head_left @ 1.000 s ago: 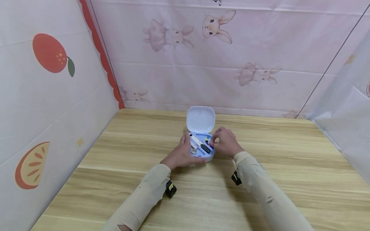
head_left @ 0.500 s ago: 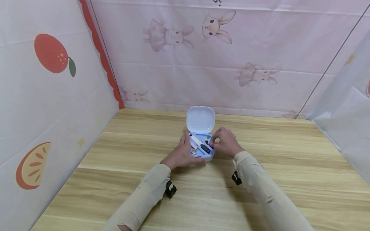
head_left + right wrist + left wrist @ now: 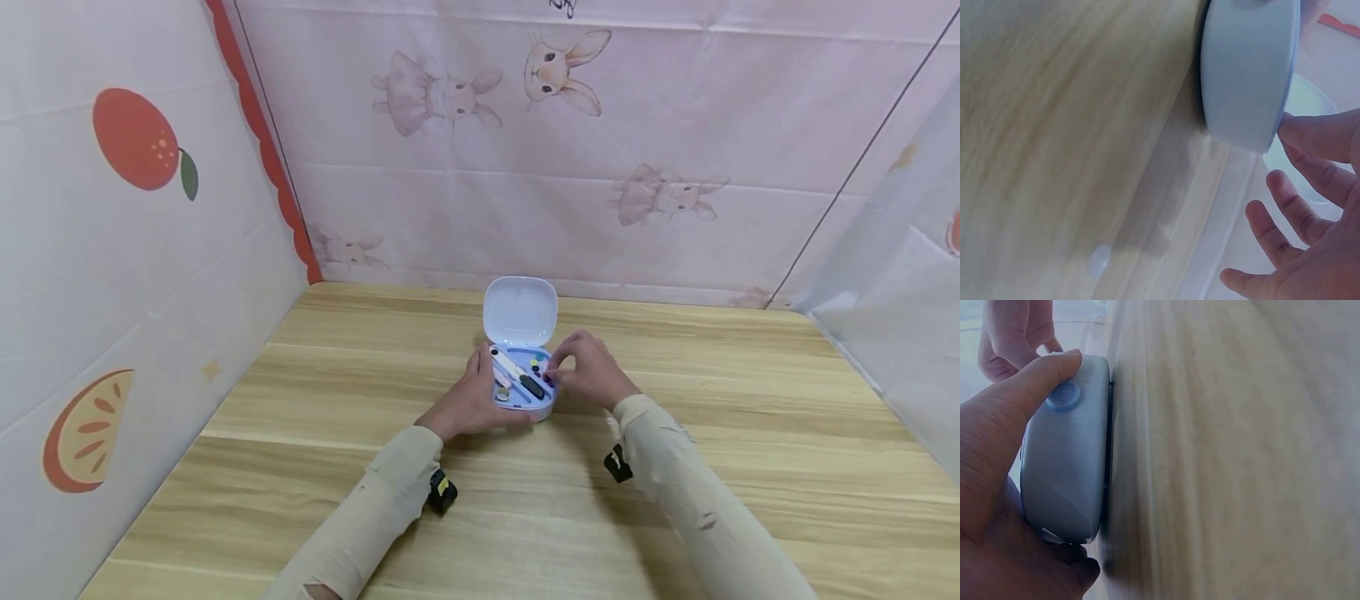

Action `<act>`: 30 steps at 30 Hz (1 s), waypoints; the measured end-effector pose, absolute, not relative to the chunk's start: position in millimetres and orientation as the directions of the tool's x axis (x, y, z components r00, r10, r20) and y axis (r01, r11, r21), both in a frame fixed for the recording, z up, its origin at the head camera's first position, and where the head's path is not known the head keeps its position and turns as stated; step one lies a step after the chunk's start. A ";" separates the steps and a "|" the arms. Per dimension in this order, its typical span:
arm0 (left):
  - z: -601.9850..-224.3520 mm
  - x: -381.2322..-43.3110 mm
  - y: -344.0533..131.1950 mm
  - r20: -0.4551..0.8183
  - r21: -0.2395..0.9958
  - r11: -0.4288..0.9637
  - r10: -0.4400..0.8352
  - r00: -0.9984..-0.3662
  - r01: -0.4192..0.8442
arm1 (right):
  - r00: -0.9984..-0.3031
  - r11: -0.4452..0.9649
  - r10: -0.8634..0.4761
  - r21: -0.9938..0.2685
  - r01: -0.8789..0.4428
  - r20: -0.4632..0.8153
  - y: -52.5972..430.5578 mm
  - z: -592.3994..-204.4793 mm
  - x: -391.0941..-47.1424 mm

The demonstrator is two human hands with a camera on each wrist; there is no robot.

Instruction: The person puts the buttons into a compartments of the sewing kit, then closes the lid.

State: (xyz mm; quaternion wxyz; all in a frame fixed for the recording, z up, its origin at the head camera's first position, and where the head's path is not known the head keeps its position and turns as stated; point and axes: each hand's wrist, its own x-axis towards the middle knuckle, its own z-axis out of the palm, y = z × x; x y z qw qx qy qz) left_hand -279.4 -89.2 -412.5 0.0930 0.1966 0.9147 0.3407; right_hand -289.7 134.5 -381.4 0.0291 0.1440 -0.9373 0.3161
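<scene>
A pale blue sewing box (image 3: pixel 536 410) stands on the table with its white lid (image 3: pixel 520 312) raised. My left hand (image 3: pixel 474 402) grips it, fingers along the left side and thumb across the front, near a round blue catch (image 3: pixel 1064 395). Thumb and forefinger of my right hand (image 3: pixel 588 369) meet inside the right side, over small coloured buttons (image 3: pixel 536 363); I cannot tell whether they pinch one. The other right fingers spread apart in the right wrist view. A slim white tool with a black end (image 3: pixel 532 386) lies diagonally inside, beside a small round metallic piece (image 3: pixel 503 393).
The wood-grain table (image 3: pixel 360 333) runs back to a pink rabbit-print cloth (image 3: pixel 487 192). A white fruit-print cloth (image 3: pixel 217 308) hangs at the left, another pale cloth (image 3: pixel 900 308) at the right. A small white oval (image 3: pixel 1099 261) shows in the right wrist view.
My right hand and forearm have shifted slightly to the right, and more of the dark purple button by the fingertips shows. The left hand stays on the box.
</scene>
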 end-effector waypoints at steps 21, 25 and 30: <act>-412.9 -280.6 -88.8 -0.025 0.665 0.684 0.420 -0.907 0.299 | -0.961 0.822 -0.269 -0.503 -0.266 0.068 184.0 -379.2 -286.6; -412.8 -280.3 -89.1 -0.027 0.662 0.687 0.422 -0.906 0.301 | -0.959 0.835 -0.276 -0.479 -0.272 0.064 190.0 -379.9 -285.2; -412.8 -280.2 -88.9 -0.033 0.658 0.693 0.419 -0.907 0.296 | -0.955 0.841 -0.295 -0.468 -0.273 0.028 195.8 -379.4 -282.0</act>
